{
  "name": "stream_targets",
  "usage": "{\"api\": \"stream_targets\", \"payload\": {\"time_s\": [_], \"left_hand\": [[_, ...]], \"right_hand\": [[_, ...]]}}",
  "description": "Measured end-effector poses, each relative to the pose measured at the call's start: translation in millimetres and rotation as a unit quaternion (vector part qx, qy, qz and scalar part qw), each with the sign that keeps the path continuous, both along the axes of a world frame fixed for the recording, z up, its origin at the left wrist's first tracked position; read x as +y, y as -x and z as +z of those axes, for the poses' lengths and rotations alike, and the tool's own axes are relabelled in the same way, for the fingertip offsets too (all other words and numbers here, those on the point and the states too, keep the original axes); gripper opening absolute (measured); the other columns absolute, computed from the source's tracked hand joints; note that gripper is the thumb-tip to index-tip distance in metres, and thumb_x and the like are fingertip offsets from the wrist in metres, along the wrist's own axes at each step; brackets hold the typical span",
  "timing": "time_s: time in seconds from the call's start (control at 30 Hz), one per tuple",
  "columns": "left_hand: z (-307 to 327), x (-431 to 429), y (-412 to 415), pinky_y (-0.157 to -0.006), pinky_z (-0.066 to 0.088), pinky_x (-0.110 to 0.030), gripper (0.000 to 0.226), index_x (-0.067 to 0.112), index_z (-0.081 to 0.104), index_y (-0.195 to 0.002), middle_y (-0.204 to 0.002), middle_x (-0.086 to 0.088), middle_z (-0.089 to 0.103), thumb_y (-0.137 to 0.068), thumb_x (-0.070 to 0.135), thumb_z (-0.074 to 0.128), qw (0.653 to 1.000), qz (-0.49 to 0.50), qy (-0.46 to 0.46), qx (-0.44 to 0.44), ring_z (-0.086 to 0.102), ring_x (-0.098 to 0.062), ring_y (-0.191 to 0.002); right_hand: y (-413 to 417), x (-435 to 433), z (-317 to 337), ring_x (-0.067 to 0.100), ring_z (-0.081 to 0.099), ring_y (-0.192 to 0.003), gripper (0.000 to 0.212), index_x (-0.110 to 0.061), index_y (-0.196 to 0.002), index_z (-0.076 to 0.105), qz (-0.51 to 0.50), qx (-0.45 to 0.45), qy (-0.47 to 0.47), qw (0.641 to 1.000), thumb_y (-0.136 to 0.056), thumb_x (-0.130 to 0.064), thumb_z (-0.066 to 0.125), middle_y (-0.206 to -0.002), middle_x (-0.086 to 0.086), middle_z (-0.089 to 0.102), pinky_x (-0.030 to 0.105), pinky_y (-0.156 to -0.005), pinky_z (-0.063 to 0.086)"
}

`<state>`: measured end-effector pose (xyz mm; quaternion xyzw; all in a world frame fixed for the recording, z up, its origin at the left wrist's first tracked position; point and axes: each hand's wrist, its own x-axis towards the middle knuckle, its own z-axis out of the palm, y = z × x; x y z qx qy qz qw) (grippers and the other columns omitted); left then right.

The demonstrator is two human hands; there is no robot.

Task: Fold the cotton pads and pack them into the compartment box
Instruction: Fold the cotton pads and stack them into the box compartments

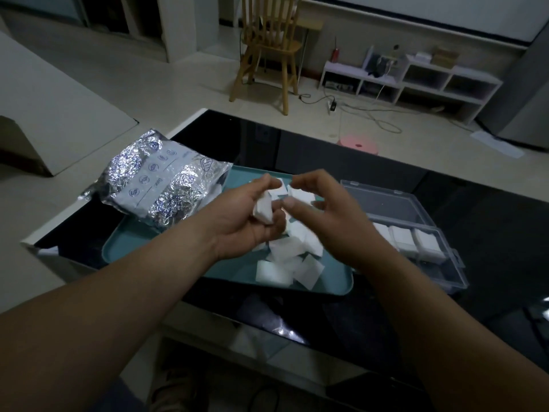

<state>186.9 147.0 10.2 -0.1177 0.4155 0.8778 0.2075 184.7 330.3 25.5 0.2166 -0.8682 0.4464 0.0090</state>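
My left hand (pixel 249 215) holds a small stack of folded white cotton pads (pixel 263 209) in its curled fingers, above the teal tray (pixel 136 248). Just to its right, my right hand (pixel 323 212) hovers with thumb and fingers curled close to a white pad (pixel 300 194); whether it pinches that pad is unclear. Several loose white pads (pixel 289 264) lie heaped on the tray under both hands. The clear compartment box (pixel 442 272) stands open right of the tray, with folded pads (pixel 413 240) filling its near row of compartments.
A crumpled silver foil bag (pixel 154 185) lies on the tray's left end. The black glass table (pixel 490 227) has a white edge at left. Beyond it stand a pink stool (pixel 358 144), a wooden chair (pixel 267 52) and a low white shelf (pixel 416 81).
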Motion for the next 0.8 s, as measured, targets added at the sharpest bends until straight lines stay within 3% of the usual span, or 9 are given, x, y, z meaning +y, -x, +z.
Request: {"api": "stream_targets", "payload": {"time_s": [0.1, 0.2, 0.3, 0.5, 0.63, 0.73, 0.8], "left_hand": [[-4, -7, 3, -0.044, 0.042, -0.019, 0.014, 0.014, 0.054, -0.109, -0.084, -0.009, 0.056, -0.102, 0.022, 0.062, 0.998, 0.056, 0.034, -0.025, 0.052, -0.015, -0.061], [-6, -7, 1, -0.041, 0.037, -0.019, 0.014, 0.014, 0.055, -0.109, -0.079, -0.007, 0.058, -0.099, 0.017, 0.063, 0.994, 0.065, 0.079, -0.027, 0.05, -0.013, -0.057], [-5, -4, 1, -0.042, 0.037, -0.019, 0.013, 0.013, 0.057, -0.107, -0.08, -0.006, 0.059, -0.097, 0.017, 0.064, 0.993, 0.061, 0.097, -0.021, 0.049, -0.013, -0.058], [-7, -2, 1, -0.043, 0.037, -0.019, 0.011, 0.013, 0.061, -0.106, -0.083, -0.006, 0.062, -0.096, 0.018, 0.063, 0.99, 0.049, 0.129, -0.027, 0.049, -0.013, -0.058], [-8, -4, 2, -0.044, 0.036, -0.019, 0.01, 0.013, 0.062, -0.107, -0.084, -0.006, 0.061, -0.098, 0.018, 0.061, 0.987, 0.05, 0.151, -0.026, 0.049, -0.013, -0.059], [-7, -1, 3, -0.046, 0.035, -0.02, 0.011, 0.013, 0.062, -0.109, -0.086, -0.007, 0.06, -0.099, 0.018, 0.059, 0.985, 0.046, 0.162, -0.025, 0.047, -0.013, -0.06], [-7, 2, 2, -0.046, 0.036, -0.02, 0.011, 0.014, 0.061, -0.109, -0.086, -0.007, 0.06, -0.099, 0.017, 0.059, 0.985, 0.043, 0.166, -0.022, 0.047, -0.013, -0.06]], "right_hand": [[9, 15, -10, 0.003, 0.064, -0.101, 0.015, -0.028, -0.114, 0.069, -0.037, 0.01, -0.135, 0.99, -0.099, -0.031, 0.068, -0.109, -0.016, 0.068, 0.032, -0.091, 0.056], [8, 22, -31, 0.012, 0.06, -0.112, 0.032, -0.033, -0.125, 0.066, 0.016, -0.003, -0.31, 0.951, -0.094, -0.028, 0.071, -0.121, -0.012, 0.064, 0.035, -0.095, 0.053], [7, 15, -46, 0.018, 0.051, -0.119, 0.052, -0.041, -0.136, 0.057, 0.059, 0.023, -0.382, 0.922, -0.086, -0.03, 0.068, -0.13, -0.008, 0.056, 0.043, -0.1, 0.046], [12, 8, -55, 0.023, 0.052, -0.115, 0.038, -0.039, -0.135, 0.063, 0.059, 0.092, -0.414, 0.904, -0.098, -0.034, 0.055, -0.124, -0.004, 0.058, 0.041, -0.096, 0.041], [16, 13, -50, 0.019, 0.051, -0.116, 0.04, -0.041, -0.14, 0.059, 0.088, 0.057, -0.416, 0.903, -0.101, -0.052, 0.055, -0.127, -0.007, 0.056, 0.042, -0.098, 0.042], [15, 16, -51, 0.02, 0.052, -0.112, 0.035, -0.04, -0.137, 0.062, 0.092, 0.08, -0.415, 0.902, -0.105, -0.045, 0.05, -0.124, -0.007, 0.058, 0.04, -0.092, 0.041], [14, 15, -53, 0.022, 0.055, -0.105, 0.028, -0.034, -0.123, 0.069, 0.081, 0.1, -0.407, 0.904, -0.107, -0.038, 0.046, -0.114, -0.005, 0.061, 0.038, -0.083, 0.038]]}}
